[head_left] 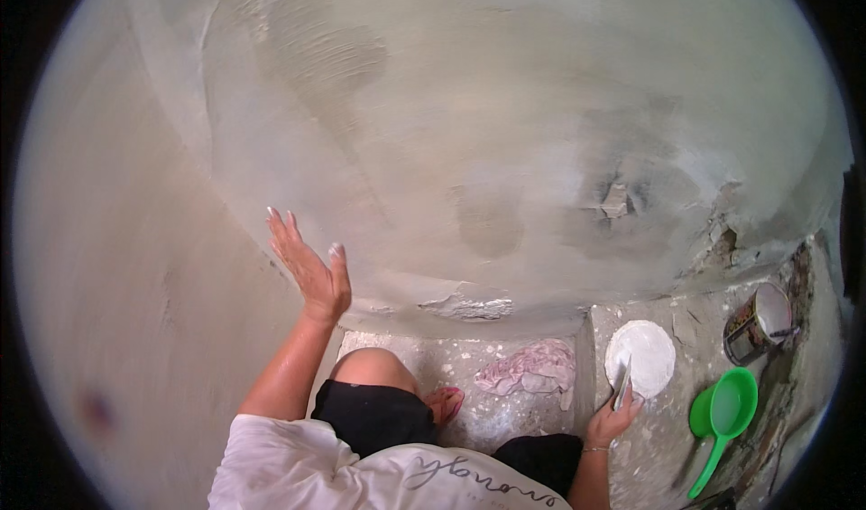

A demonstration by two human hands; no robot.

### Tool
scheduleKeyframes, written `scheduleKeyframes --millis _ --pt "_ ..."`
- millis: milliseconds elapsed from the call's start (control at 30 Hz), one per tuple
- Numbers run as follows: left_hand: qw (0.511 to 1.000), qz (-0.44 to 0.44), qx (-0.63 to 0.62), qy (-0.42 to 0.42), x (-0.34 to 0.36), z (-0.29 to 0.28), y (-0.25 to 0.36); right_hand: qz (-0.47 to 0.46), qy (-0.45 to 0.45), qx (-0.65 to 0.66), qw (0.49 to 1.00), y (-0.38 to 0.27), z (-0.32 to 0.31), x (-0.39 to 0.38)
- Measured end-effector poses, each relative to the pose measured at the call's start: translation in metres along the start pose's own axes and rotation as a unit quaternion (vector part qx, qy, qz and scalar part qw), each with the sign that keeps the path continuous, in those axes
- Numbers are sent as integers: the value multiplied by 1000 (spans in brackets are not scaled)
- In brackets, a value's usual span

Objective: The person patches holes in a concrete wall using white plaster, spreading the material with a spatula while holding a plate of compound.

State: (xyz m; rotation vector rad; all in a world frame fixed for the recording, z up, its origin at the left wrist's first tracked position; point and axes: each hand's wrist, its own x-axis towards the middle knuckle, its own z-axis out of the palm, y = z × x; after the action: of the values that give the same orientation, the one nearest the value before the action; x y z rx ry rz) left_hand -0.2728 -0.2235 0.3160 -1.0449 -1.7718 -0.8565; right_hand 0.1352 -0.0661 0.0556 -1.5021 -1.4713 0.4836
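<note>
My left hand point(316, 274) is raised in front of the plastered wall corner, holding nothing. Its fingers are stretched out with the thumb apart, and white residue coats the fingertips. Low on the right, my right hand point(612, 422) grips a putty knife point(622, 382) with its blade pointing up. That blade overlaps the near left edge of a round mass of white putty point(651, 352) on the ledge; whether it touches the putty I cannot tell. The handle is mostly hidden in my fingers.
The grey wall point(433, 104) has a rough patch with a hole point(616, 201) and flaking plaster along its base. A crumpled pink cloth point(530, 367) lies on the floor. Right of the putty are a green dipper point(724, 411) with liquid and a paint can point(756, 325).
</note>
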Motion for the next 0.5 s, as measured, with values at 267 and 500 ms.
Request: scheduleKeyframes --millis 267,500 --pt "934 -349 74 21 5 3 -118 -24 -34 -54 998 1 0 -4" --pt "921 -370 24 -124 34 8 -148 -77 -19 -111 991 15 2 -3"
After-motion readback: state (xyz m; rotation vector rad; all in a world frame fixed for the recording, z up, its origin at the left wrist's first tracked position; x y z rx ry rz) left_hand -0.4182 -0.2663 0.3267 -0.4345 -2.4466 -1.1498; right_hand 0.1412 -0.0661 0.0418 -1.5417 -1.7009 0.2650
